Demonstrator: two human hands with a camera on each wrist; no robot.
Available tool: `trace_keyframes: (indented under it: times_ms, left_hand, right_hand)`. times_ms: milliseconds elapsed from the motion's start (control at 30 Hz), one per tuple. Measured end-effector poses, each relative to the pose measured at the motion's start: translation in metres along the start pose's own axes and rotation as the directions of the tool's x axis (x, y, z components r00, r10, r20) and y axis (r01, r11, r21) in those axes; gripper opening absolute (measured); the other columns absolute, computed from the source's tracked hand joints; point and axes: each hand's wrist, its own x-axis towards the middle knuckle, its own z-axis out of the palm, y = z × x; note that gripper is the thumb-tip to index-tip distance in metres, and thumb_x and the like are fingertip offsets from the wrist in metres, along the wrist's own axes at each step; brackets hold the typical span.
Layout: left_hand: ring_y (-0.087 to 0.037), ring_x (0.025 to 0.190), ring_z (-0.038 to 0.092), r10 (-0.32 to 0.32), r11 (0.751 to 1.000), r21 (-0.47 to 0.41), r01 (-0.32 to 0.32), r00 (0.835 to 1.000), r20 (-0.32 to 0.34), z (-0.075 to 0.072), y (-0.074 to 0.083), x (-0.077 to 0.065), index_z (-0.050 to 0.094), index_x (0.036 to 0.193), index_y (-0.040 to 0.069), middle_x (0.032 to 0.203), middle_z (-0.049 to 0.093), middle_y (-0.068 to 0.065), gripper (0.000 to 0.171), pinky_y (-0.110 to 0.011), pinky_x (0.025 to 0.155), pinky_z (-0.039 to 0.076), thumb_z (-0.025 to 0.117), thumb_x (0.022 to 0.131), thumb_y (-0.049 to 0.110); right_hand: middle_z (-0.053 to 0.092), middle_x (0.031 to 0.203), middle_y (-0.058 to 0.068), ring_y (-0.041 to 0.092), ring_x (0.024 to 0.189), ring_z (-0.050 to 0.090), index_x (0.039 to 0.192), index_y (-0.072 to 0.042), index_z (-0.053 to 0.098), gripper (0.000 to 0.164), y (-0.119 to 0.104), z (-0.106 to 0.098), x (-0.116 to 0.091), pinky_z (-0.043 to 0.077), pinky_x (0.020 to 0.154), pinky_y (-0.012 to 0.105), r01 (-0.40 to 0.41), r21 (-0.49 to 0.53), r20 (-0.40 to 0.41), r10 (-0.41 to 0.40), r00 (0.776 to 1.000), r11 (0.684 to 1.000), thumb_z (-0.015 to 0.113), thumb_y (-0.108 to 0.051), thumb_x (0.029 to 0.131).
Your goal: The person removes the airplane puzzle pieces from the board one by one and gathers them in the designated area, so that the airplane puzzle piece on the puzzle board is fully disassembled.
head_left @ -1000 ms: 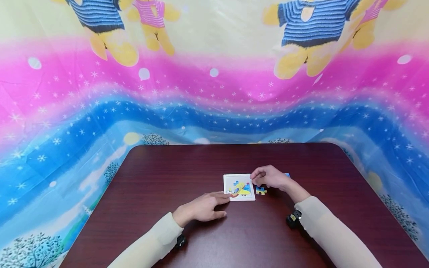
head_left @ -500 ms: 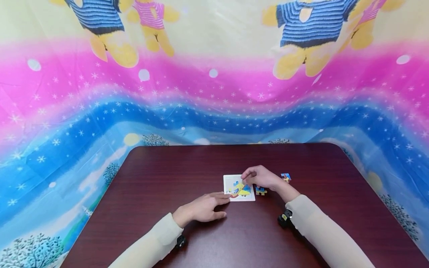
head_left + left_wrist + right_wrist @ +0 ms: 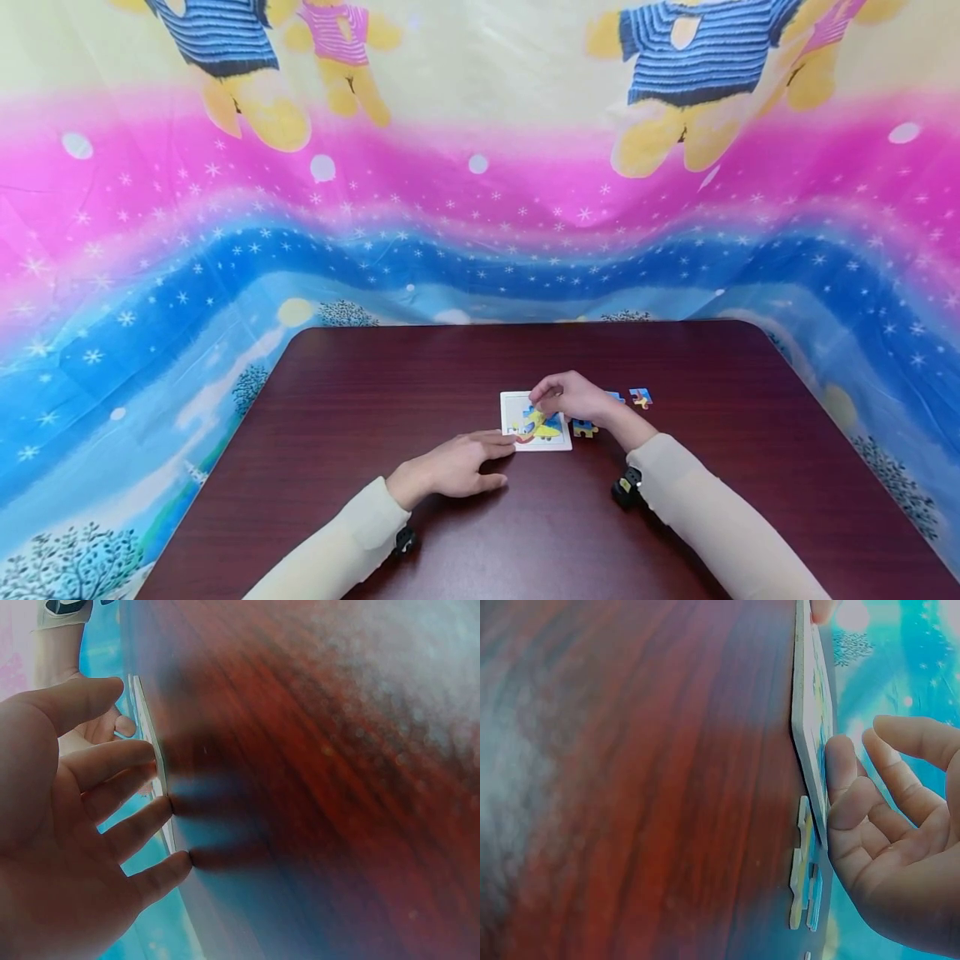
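In the head view a square puzzle board (image 3: 555,446) with a white rim lies on the table, its picture a yellow plane on blue. My left hand (image 3: 457,465) rests at its lower left corner, fingers extended; in the left wrist view the fingertips (image 3: 180,862) touch the board's edge. Over the board's upper right part is my right hand (image 3: 573,396), fingers bent down onto the picture. In the right wrist view the thumb (image 3: 855,802) and index finger meet the board's face close together. I cannot tell whether a puzzle piece is between them.
Beside the board's right edge lies a blue and yellow puzzle piece (image 3: 584,428). Farther right is another piece (image 3: 640,397), with a blue piece (image 3: 617,397) partly behind the right wrist. The dark red table (image 3: 390,367) ends at a printed curtain (image 3: 480,233).
My right hand has moved left from the board's right edge to over its picture, uncovering loose pieces on the right. The left hand stays in place.
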Motion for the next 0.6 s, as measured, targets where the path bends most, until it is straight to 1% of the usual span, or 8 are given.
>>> trace_keyframes:
  times_ms: [233, 333, 467, 600]
  left_hand:
    - [-0.019, 0.149, 0.036, 0.002, 1.0, -0.001, -0.002, 1.0, -0.002, 0.0011, -0.002, 0.0013, 0.048, 0.149, 0.013, 0.159, 0.04, 0.005, 0.055, -0.037, 0.12, 0.034, 0.056, 0.101, 0.037]
    - [-0.019, 0.149, 0.036, 0.005, 1.0, 0.003, -0.005, 1.0, -0.004, 0.0015, -0.0025, 0.0019, 0.049, 0.149, 0.013, 0.159, 0.041, 0.005, 0.054, -0.037, 0.12, 0.034, 0.056, 0.101, 0.037]
    - [-0.019, 0.149, 0.036, 0.006, 1.0, -0.003, -0.006, 1.0, -0.006, 0.0015, -0.003, 0.0022, 0.049, 0.149, 0.013, 0.159, 0.041, 0.005, 0.054, -0.037, 0.12, 0.034, 0.056, 0.101, 0.037]
    - [-0.02, 0.149, 0.036, 0.005, 1.0, -0.008, -0.005, 1.0, -0.007, 0.0012, -0.0031, 0.0022, 0.049, 0.149, 0.013, 0.159, 0.041, 0.005, 0.054, -0.038, 0.12, 0.034, 0.056, 0.1, 0.037]
  right_hand:
    - [0.072, 0.103, 0.006, 0.016, 0.082, 0.069, 0.11, -0.011, 0.072, 0.017, -0.0001, 0.0017, 0.0043, 0.047, 0.056, 0.031, -0.002, -0.007, 0.001, 0.002, 1.0, 1.0, 0.066, -0.015, 0.094]
    - [0.072, 0.103, 0.007, 0.017, 0.081, 0.067, 0.11, -0.01, 0.072, 0.017, -0.0006, 0.0025, 0.0055, 0.046, 0.057, 0.031, -0.002, -0.003, -0.002, 0.002, 1.0, 1.0, 0.066, -0.014, 0.094]
    - [0.071, 0.109, 0.008, 0.018, 0.082, 0.062, 0.112, -0.01, 0.07, 0.019, -0.0013, 0.0037, 0.0062, 0.046, 0.057, 0.031, -0.002, 0.004, 0.003, 0.002, 1.0, 1.0, 0.065, -0.012, 0.094]
    - [0.07, 0.11, 0.009, 0.018, 0.082, 0.063, 0.112, -0.011, 0.07, 0.02, -0.0031, 0.0041, 0.0062, 0.044, 0.057, 0.031, -0.011, 0.005, 0.016, 0.011, 1.0, 1.0, 0.064, -0.01, 0.094]
